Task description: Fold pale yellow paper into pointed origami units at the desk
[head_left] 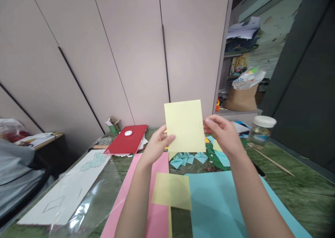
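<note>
A pale yellow sheet of paper (pixel 185 126) is held upright above the table. My left hand (pixel 157 142) grips its lower left edge, thumb in front and fingers behind. At the sheet's right edge my right hand (pixel 222 131) is closed, thumb and fingertips pinched by the border. Below them, another yellow sheet (pixel 171 191) lies across a pink sheet (pixel 159 182) and the gap toward a large blue sheet (pixel 214 199). Several folded light blue paper pieces (pixel 183 159) lie behind, with green paper (pixel 214 157) beside them.
On the left are a white drawing sheet (pixel 65 185), clear plastic film (pixel 96 192) and a red folder (pixel 128 138) bearing a white round object (pixel 128 133). A lidded jar (pixel 261 133) and a thin wooden stick (pixel 274 161) are at right. Cabinet doors (pixel 131 56) stand behind the table.
</note>
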Tool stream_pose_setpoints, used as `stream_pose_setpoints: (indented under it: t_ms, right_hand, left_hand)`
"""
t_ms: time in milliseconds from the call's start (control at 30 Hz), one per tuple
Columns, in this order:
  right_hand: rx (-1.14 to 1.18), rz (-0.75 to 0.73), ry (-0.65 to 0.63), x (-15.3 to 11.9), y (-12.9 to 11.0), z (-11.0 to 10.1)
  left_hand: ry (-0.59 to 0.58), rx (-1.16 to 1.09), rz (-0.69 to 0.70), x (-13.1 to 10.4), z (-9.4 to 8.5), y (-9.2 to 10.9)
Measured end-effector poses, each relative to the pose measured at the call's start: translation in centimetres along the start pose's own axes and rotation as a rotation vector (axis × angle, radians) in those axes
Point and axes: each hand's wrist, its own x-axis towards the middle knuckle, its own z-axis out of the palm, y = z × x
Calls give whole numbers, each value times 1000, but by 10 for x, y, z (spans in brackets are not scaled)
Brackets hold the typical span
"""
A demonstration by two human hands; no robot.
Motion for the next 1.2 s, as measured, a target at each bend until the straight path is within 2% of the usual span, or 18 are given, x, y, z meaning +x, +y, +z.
stream_pose_setpoints:
  t_ms: [200,767,867,967,1067,1200]
  right_hand:
    - [-18,-16,-1,0,-4,-9]
    - [3,-43,-5,0,-5,-12]
    - [-8,-104,-40,-2,-6,-15]
    - [-25,-178,-145,-7,-10,-18]
    - [-63,-188,-241,-11,-15,-22]
    - [-90,-200,-247,-14,-18,-27]
  left_hand:
    - [-5,-22,2,-2,-5,3]
    - [-98,-2,-24,-3,-8,1]
    - [-80,-55,-19,-3,-10,-1]
    - [-65,-99,-23,-2,-11,-3]
    - [-47,-115,-38,-2,-12,-3]
    - [-44,-115,-39,-2,-13,-4]
